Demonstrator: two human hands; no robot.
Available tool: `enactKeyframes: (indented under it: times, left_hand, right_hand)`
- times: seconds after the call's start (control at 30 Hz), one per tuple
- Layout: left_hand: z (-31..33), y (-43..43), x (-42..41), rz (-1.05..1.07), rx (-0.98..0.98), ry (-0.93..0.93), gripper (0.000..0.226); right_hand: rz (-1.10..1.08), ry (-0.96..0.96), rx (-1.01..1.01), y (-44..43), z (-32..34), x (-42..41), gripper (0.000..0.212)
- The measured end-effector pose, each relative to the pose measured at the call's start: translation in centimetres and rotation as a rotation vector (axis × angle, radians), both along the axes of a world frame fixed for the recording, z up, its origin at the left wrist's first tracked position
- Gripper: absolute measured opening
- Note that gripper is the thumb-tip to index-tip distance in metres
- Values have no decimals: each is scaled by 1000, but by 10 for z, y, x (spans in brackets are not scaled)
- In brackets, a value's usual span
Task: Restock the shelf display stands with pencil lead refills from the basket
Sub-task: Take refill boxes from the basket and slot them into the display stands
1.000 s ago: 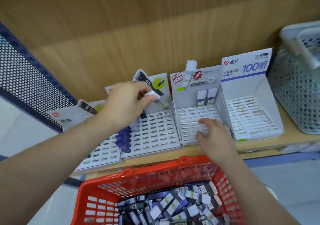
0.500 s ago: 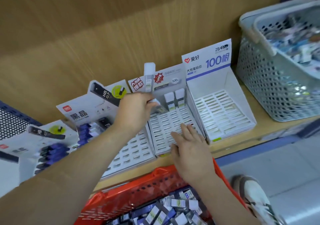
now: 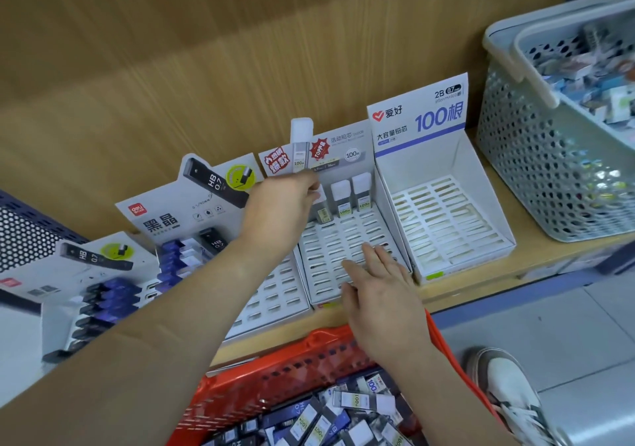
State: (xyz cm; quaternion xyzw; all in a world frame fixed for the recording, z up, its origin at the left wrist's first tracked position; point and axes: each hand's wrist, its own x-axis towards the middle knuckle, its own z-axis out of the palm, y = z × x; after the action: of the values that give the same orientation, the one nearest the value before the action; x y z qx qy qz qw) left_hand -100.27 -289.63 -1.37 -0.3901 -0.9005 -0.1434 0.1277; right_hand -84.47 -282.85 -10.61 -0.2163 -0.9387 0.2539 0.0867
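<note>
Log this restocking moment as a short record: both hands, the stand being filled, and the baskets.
left hand: pinches a refill at the back row of the middle stand
right hand: flat, fingers straight, on that stand's front slots
back row: two refills upright, right of the held one
red basket: below the shelf edge, holds many refills
grey basket: on the shelf, far right, holds small boxes
</note>
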Motion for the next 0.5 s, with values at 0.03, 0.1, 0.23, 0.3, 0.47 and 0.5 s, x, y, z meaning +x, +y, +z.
enactKeyframes:
  times: [0.03, 0.1, 0.23, 0.3, 0.47, 0.5]
  left_hand:
    - [-2, 1, 1, 5, 4, -3, 10]
    - [-4, 1, 0, 0, 31, -36, 11]
    - [0, -3, -5, -134, 83, -23, 46]
    - [1, -6, -6, -171, 58, -17, 55]
    - [2, -10, -6, -201, -54, 92, 56]
    - [2, -9, -6, -220, -79, 125, 56]
  right_hand:
    - [6, -5, -4, 0, 0, 0, 48]
    - [14, -20, -20, 0, 2, 1, 50]
    - [11, -15, -37, -1, 4, 0, 51]
    - [15, -20, -44, -1, 7, 0, 50]
    - [13, -56, -23, 0, 11, -3, 38]
    - [4, -66, -7, -1, 13, -3, 37]
